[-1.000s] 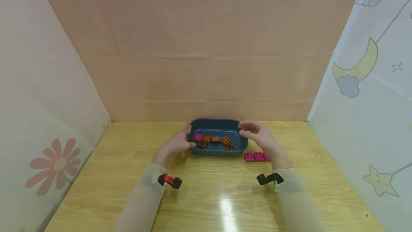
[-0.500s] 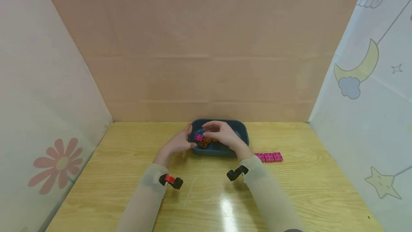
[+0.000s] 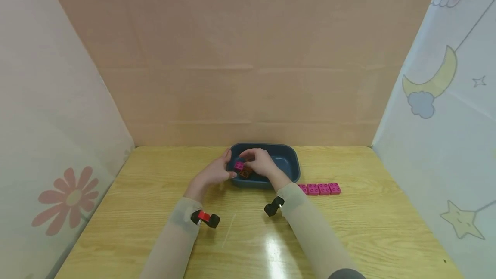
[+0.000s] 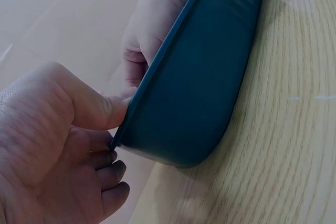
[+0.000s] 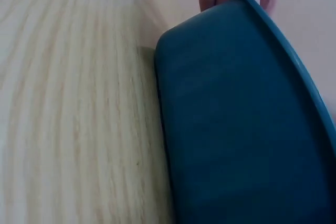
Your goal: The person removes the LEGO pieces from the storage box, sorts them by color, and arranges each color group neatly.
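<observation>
My left hand [image 3: 212, 170] grips the left end of a blue-green tray [image 3: 286, 181], its thumb on the rim in the left wrist view. Inside the tray, at the left, lie a pink toy brick [image 3: 238, 165] and a brown-orange brick [image 3: 246, 172]. My right hand [image 3: 261, 163] reaches into the tray from the right, fingers bent. Its fingertips are right by the pink brick; whether they pinch it cannot be seen. In the right wrist view the tray wall [image 5: 236, 103] hides that hand. Other orange bricks are out of sight behind it.
A row of several pink bricks [image 3: 323, 189] lies on the wooden table [image 3: 372, 227], just right of the tray's front corner. A beige backdrop [image 3: 248, 76] stands close behind the tray. Patterned panels [image 3: 438, 150] flank the table.
My right hand has moved left from the tray's right end, over and down into its left half beside the pink brick. My left hand has stayed on the tray.
</observation>
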A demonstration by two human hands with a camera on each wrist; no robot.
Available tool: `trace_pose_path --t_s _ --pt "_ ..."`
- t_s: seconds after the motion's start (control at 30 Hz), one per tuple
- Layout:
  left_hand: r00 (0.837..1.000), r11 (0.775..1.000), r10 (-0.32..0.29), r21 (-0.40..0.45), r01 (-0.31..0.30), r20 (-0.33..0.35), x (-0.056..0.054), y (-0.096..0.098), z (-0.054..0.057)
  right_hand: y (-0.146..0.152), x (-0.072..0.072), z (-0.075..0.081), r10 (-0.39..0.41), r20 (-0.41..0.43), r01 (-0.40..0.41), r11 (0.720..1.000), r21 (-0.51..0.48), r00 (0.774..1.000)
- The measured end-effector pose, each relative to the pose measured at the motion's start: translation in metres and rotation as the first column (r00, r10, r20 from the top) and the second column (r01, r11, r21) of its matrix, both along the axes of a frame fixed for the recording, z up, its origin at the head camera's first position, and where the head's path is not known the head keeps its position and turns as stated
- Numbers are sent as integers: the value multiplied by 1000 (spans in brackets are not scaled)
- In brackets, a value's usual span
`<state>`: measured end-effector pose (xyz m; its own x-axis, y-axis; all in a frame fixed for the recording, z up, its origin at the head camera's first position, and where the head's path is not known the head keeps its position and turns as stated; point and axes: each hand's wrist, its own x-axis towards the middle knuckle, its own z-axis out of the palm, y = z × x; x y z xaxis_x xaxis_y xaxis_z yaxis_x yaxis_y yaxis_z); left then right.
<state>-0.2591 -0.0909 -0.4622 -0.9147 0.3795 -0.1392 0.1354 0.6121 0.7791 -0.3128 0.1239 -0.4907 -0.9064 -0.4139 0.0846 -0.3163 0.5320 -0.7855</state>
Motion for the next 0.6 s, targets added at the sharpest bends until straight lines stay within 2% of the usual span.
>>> trace_pose_path --t_s 0.37,0.6 --pt "1000 1000 -9 -29 9 -14 0 -2 0 -6 1 -3 4 40 -6 999 44 999" --pt "999 999 -26 -23 26 -19 0 -4 0 -10 -1 -2 -1 23 -2 993 114 1000"
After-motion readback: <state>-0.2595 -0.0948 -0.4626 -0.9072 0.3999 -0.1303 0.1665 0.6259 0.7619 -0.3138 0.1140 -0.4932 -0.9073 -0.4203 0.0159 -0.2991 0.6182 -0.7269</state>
